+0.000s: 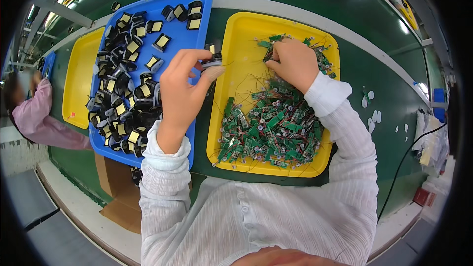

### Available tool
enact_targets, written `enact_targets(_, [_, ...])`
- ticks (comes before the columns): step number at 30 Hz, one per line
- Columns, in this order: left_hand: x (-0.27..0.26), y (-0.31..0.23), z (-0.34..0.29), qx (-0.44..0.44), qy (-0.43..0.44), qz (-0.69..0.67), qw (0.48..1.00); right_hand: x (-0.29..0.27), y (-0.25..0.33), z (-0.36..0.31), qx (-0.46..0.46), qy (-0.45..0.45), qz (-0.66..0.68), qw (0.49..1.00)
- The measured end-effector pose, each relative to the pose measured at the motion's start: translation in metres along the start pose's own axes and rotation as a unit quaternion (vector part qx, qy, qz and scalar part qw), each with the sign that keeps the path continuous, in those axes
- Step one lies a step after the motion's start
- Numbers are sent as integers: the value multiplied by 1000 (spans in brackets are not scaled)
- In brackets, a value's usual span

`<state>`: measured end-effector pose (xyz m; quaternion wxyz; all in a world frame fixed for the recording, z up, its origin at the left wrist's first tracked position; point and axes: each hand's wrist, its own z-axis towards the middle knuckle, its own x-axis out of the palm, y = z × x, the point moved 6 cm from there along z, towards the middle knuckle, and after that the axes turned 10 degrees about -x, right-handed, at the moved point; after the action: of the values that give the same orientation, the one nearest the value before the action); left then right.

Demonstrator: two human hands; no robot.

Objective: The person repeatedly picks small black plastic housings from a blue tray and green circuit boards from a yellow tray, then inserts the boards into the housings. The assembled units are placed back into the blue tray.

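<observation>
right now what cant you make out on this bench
- Head view: what the right hand pinches in the yellow tray; its fingers cover it.
- Single green circuit boards: too small and tangled.
- Small black part in the left hand: largely covered by fingertips.
- Second yellow tray: partly behind the blue tray.

Right hand (294, 64) hides circuit boards (268, 133) beneath; grip unclear

Glossy plastic yellow tray (231, 44), blue tray (182, 37); matt ribbed cloth sleeve (340, 123).
</observation>
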<state>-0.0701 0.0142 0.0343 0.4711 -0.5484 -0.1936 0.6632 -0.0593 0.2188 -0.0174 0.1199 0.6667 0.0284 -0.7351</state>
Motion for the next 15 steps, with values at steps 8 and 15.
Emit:
enact_targets(8, [9, 0, -4, -12, 46, -66, 997, -25, 11, -8, -233, -86, 78, 965])
enact_targets(15, [22, 12, -9, -103, 127, -257, 953, -36, 9, -5, -266, -93, 124, 951])
